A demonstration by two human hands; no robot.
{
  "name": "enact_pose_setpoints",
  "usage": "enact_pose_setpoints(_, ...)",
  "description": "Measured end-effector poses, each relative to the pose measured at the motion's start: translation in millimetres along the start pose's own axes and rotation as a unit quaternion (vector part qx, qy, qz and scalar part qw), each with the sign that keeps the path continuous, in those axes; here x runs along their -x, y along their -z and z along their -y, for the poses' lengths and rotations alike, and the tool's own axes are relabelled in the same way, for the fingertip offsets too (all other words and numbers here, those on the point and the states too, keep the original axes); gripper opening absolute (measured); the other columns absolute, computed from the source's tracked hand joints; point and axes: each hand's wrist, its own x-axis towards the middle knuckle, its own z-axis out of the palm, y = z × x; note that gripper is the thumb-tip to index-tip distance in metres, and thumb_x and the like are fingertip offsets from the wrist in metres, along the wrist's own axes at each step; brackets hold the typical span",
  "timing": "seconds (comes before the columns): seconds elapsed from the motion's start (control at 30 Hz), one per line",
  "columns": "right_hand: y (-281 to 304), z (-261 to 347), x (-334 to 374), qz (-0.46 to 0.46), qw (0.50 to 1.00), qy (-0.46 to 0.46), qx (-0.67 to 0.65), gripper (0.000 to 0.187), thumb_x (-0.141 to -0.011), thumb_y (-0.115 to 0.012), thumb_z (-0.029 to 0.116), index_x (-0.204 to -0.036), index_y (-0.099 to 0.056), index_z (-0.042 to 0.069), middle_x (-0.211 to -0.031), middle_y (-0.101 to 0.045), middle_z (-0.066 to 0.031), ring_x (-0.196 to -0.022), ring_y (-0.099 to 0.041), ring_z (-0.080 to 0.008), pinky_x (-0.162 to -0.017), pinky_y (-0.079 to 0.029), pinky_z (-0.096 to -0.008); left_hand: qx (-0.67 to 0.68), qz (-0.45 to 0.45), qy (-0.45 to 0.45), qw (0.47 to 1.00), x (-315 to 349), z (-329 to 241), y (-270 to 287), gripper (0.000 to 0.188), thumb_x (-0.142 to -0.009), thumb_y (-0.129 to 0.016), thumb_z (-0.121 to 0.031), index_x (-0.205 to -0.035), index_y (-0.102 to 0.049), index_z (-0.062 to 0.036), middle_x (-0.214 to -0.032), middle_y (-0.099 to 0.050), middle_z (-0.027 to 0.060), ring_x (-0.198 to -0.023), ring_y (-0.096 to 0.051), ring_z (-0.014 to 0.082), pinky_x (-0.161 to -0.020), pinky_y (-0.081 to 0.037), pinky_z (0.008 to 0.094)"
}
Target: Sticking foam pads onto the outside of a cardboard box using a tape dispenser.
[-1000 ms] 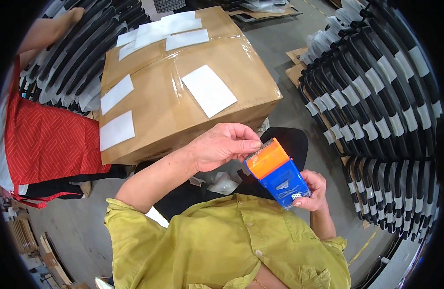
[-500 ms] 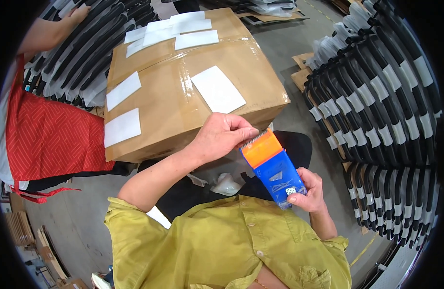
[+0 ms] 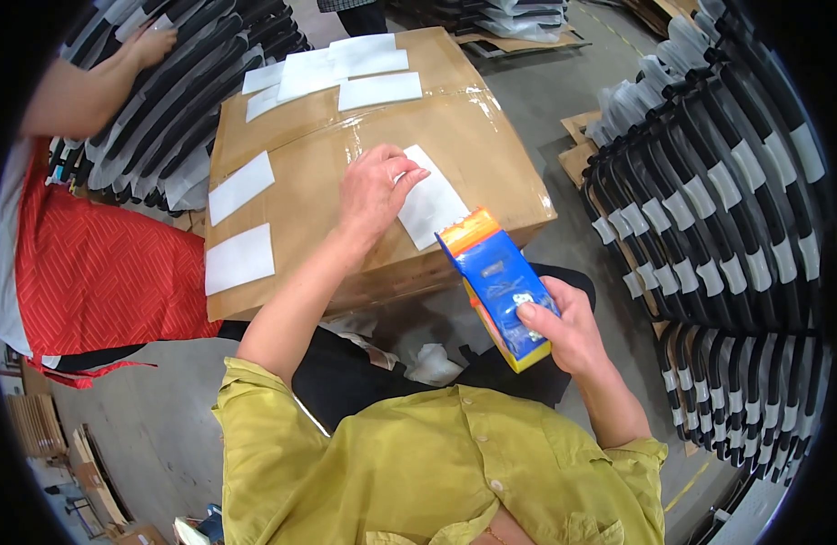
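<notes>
Before my chest, close to the big brown carton (image 3: pixel 318 154), I have the blue and orange dispenser (image 3: pixel 502 282) held up in my right grip (image 3: pixel 571 329). That grip is wrapped round its lower right side, thumb pressed on the broad blue face. The dispenser's long axis slants from lower right, near me, to upper left, its orange end pointing away toward a white sheet (image 3: pixel 432 207) on the carton and its yellow-edged end toward my shirt (image 3: pixel 418 454).

Just past the orange tip, my left grip (image 3: pixel 375 191) covers part of that sheet from view: fingers curled in, thumb close to the forefinger. I cannot tell whether anything thin is pinched there. My left forearm (image 3: pixel 309 286) crosses in front of the carton's near edge, blocking some of it.

Two more sheets (image 3: pixel 240 259) lie along the carton's left side, and others overlap toward its far end. Below, between my legs, is crumpled white plastic (image 3: pixel 434 365). To my right stand black curved frames (image 3: pixel 709 209) with pale wrappings. To my left, a person in a red patterned apron (image 3: pixel 118 272) has a hand (image 3: pixel 153 45) at another dark stack (image 3: pixel 187 113).
</notes>
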Motion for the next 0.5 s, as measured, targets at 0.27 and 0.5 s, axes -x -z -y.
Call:
enact_pose_setpoints(0.27, -10, -8, -36, 0.029, 0.999, -0.040, -0.002, 0.043, -0.073, -0.066, 0.032, -0.089, -0.053, -0.006, -0.080, -0.058, -0.0088, -0.071, -0.054, -0.0102, -0.066, -0.043, -0.0236, -0.225, -0.133, 0.092, 0.961, -1, 23, -24, 0.022, -0.072, -0.063, -0.023, -0.085, -0.061, -0.0063, -0.110, -0.050, 0.0074, -0.101, -0.046, 0.0229, -0.085, -0.033, 0.0434)
enact_pose_setpoints(0.5, 11, -17, -11, 0.035, 0.998, -0.047, 0.020, 0.044, -0.071, -0.066, 0.033, -0.089, -0.054, -0.006, -0.081, -0.058, -0.0089, -0.071, -0.053, -0.0114, -0.065, -0.042, -0.0239, 0.346, 0.155, 0.408, 0.831, 80, -27, 35, 0.053, -0.089, -0.032, -0.044, -0.085, -0.057, 0.0022, -0.064, -0.059, 0.0123, -0.053, -0.058, 0.0153, -0.049, -0.046, 0.0230)
